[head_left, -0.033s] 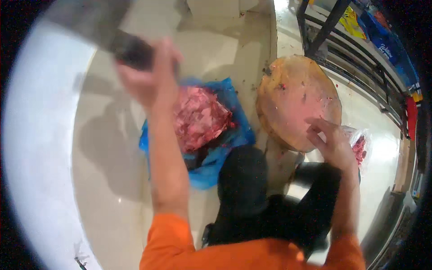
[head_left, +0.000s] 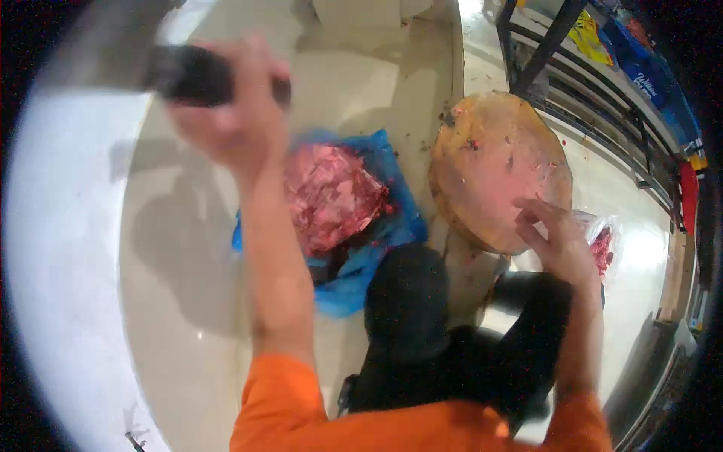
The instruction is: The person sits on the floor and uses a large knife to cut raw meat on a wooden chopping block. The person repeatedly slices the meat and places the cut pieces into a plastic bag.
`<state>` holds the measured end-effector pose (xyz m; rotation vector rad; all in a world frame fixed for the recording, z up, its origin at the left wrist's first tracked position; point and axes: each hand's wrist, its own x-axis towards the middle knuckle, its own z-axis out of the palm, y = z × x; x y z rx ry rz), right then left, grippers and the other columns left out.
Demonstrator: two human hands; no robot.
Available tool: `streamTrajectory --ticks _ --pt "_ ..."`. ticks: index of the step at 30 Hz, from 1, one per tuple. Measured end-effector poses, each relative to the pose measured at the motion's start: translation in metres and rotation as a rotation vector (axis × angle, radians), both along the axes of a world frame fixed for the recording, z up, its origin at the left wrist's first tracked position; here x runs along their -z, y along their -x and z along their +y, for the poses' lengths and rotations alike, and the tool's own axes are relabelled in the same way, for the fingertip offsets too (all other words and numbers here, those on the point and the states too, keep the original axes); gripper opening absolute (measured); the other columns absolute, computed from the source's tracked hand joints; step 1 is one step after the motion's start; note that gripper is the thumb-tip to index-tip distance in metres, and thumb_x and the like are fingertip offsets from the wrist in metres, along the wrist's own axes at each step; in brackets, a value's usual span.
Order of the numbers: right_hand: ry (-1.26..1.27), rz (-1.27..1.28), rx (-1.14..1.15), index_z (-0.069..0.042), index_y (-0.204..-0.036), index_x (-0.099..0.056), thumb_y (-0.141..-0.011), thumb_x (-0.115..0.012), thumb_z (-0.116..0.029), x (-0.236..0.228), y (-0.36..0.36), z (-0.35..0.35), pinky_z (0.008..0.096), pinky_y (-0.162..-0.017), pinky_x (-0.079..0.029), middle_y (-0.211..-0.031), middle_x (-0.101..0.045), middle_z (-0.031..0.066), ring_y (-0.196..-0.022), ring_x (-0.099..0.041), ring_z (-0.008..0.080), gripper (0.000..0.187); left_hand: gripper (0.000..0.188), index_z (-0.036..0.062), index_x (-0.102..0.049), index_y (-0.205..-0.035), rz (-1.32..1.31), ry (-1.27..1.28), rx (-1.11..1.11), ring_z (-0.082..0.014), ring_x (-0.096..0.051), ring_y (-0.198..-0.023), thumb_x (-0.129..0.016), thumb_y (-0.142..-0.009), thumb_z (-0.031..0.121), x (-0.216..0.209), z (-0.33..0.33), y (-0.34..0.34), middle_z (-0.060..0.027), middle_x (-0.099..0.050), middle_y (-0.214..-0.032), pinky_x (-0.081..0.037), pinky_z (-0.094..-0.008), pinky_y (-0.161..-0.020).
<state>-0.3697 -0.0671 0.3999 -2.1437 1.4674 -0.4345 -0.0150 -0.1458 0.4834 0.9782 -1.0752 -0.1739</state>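
Observation:
My left hand [head_left: 241, 120] is raised at the upper left, its fingers wrapped round the dark handle of a cleaver [head_left: 197, 75]. The broad grey blade is smeared by motion toward the upper left rim. Below and to the right of this hand, a large chunk of red and pink meat [head_left: 339, 196] lies on a blue plastic sheet [head_left: 407, 207] on the floor. A thick round wooden chopping block [head_left: 493, 162] stands to the right of the meat, with small dark and red scraps on top. Over its near right edge my right hand [head_left: 561, 241] hovers empty, fingers loosely bent and apart.
A clear plastic bag with red meat [head_left: 601, 252] lies right of the block. A black metal rack [head_left: 595, 98] with coloured packages runs along the right. My dark-clad knee [head_left: 407, 301] is close to the blue sheet. A white surface [head_left: 68, 264] curves along the left.
My left hand has moved up and slightly left with the cleaver, whose blade has swung further toward the left rim. The right hand, meat and block look the same.

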Motion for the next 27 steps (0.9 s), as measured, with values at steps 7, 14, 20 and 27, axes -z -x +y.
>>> streamTrajectory --ticks 7,14,20,27 --pt "-0.072 0.022 0.059 -0.001 -0.119 -0.059 -0.088 -0.06 -0.005 -0.007 0.002 0.002 0.0297 -0.062 -0.049 -0.09 -0.063 0.0078 -0.072 -0.062 0.016 0.031 0.026 -0.0033 -0.062 -0.095 -0.308 -0.983 -0.097 -0.0349 -0.063 -0.088 -0.064 -0.075 0.013 0.411 0.12 -0.032 -0.0236 -0.065 -0.09 -0.048 -0.0409 -0.08" --pt "0.027 0.006 0.014 -0.002 -0.119 -0.059 -0.087 -0.061 -0.006 -0.011 -0.003 0.003 0.0313 -0.067 -0.051 -0.09 -0.065 0.0092 -0.075 -0.063 0.0186 0.033 0.033 -0.004 -0.066 -0.093 -0.714 -1.332 0.062 -0.0422 -0.065 -0.072 -0.063 -0.077 0.025 0.497 0.134 -0.072 -0.0253 -0.065 -0.076 -0.048 -0.0496 -0.063" --pt "-0.039 0.027 0.0 -0.002 -0.118 -0.059 -0.086 -0.062 -0.007 -0.01 -0.01 0.002 0.0344 -0.079 -0.05 -0.09 -0.066 0.0116 -0.084 -0.064 0.0227 0.032 0.047 -0.0029 -0.061 -0.107 -0.204 -1.243 0.043 -0.0256 -0.064 -0.074 -0.069 -0.08 0.035 0.326 0.09 -0.062 -0.0149 -0.065 -0.08 -0.05 -0.0386 -0.071" --pt "-0.055 -0.003 0.026 -0.003 -0.119 -0.06 -0.085 -0.063 -0.006 0.006 -0.003 -0.002 0.0325 -0.08 -0.05 -0.09 -0.066 0.0114 -0.085 -0.064 0.021 0.034 0.028 0.004 -0.053 -0.102 0.147 -0.201 0.102 -0.0164 -0.059 -0.077 -0.072 -0.082 0.009 0.095 0.048 -0.033 -0.0051 -0.06 -0.084 -0.05 -0.0328 -0.071"
